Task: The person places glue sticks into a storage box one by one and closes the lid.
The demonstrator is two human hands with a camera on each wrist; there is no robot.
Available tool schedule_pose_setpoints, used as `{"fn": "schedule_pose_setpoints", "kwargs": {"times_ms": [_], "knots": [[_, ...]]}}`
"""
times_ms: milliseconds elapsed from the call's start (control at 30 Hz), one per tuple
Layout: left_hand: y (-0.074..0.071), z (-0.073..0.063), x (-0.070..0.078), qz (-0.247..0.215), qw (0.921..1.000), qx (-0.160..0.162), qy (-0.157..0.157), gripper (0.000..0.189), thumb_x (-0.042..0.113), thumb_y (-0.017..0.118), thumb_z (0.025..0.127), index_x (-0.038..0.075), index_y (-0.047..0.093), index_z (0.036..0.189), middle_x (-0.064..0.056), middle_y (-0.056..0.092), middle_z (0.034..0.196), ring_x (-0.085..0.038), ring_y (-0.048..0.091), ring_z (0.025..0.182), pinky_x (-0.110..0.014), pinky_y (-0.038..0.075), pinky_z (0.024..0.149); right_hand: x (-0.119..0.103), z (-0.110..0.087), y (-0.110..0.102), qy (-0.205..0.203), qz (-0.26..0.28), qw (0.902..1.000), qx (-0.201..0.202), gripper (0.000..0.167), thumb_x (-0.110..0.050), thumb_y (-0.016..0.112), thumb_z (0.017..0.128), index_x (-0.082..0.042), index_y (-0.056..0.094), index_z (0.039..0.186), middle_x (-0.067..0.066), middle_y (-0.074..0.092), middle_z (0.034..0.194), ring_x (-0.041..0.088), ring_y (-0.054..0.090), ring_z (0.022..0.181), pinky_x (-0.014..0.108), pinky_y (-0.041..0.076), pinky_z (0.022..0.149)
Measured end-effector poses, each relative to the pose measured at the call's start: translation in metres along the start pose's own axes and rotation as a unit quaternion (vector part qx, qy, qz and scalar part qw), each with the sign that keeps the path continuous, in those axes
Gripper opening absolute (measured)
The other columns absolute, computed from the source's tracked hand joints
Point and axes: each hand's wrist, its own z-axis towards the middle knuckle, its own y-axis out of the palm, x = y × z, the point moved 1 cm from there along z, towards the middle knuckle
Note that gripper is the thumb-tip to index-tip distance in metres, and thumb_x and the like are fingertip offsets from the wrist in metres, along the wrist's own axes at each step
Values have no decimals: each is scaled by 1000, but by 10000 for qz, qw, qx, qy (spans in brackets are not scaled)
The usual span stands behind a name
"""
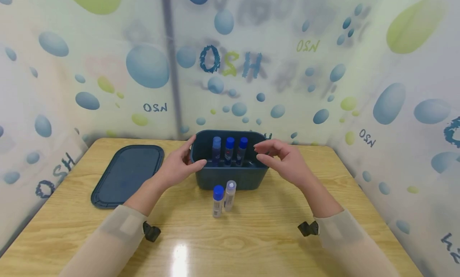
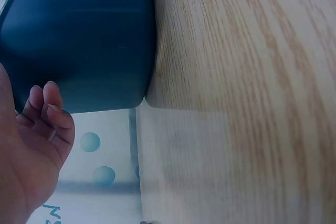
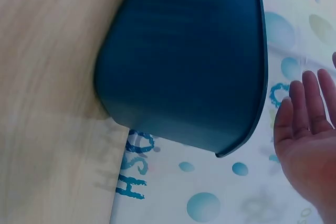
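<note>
A dark blue plastic bin [image 1: 230, 179] stands on the table, with three blue-capped tubes [image 1: 229, 152] that look like glue sticks upright inside. My left hand [image 1: 177, 163] holds the bin's left end, thumb over the front corner of the rim and fingers along the outside. In the left wrist view its fingers curl beside the bin wall [image 2: 79, 40]. Over the right end of the bin my right hand [image 1: 285, 161] hovers with loose fingers and nothing in them. Two paler tubes stand before the bin: one blue-capped [image 1: 217, 201], one with a translucent top [image 1: 230, 196].
A dark blue lid [image 1: 129, 175] lies flat on the table, left of the bin. The wooden table [image 1: 230, 245] is bounded by a patterned cloth wall [image 1: 230, 97] behind and at both sides. Each sleeve carries a small black device at the wrist.
</note>
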Motion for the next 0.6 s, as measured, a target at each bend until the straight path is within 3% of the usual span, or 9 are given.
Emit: {"fn": "schedule_pose_setpoints", "kwargs": {"times_ms": [400,600], "knots": [[-1,-1,1,-17,10000,-11,-26,96,43,76,104,22,20,178,-6,52,83,-24,51,74,-36,43,66,1,-41,13,-76,387,9959,-815,31,-12,72,106,-3,72,136,24,73,131,14,72,105,27,61,89],[-1,-1,2,-7,10000,-7,-22,95,42,76,104,22,20,178,-6,51,83,-24,50,75,-36,42,66,10,-53,18,51,450,9934,-1053,30,-13,72,107,-5,73,135,14,75,125,18,70,93,29,60,79]]}}
